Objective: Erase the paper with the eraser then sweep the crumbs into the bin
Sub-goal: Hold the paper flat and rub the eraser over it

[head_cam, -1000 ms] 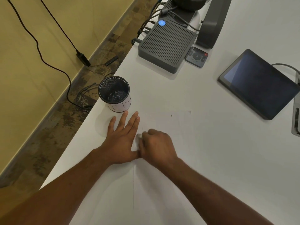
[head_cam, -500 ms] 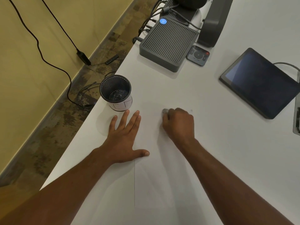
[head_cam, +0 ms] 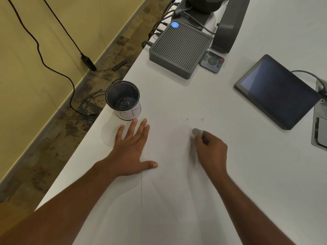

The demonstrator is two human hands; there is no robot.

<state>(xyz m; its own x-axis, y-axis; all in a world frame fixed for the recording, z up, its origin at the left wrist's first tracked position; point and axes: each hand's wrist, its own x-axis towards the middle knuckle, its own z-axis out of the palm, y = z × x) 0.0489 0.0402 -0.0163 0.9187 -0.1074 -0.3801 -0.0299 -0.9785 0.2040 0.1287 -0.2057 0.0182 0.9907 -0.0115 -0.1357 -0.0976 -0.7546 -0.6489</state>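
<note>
- Head view: the left hand (head_cam: 130, 149) lay flat, fingers spread, pressing the white paper sheet (head_cam: 169, 183) on its left edge.
- The right hand (head_cam: 210, 152) pinched a small grey eraser (head_cam: 196, 132) against the paper.
- A black mesh bin (head_cam: 123, 99) stood just beyond the left fingertips.

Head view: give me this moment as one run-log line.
phase: erasing | left hand: flat on paper | right hand: pinches eraser against paper | bin: upright beyond left fingertips | sweep: not yet done
</note>
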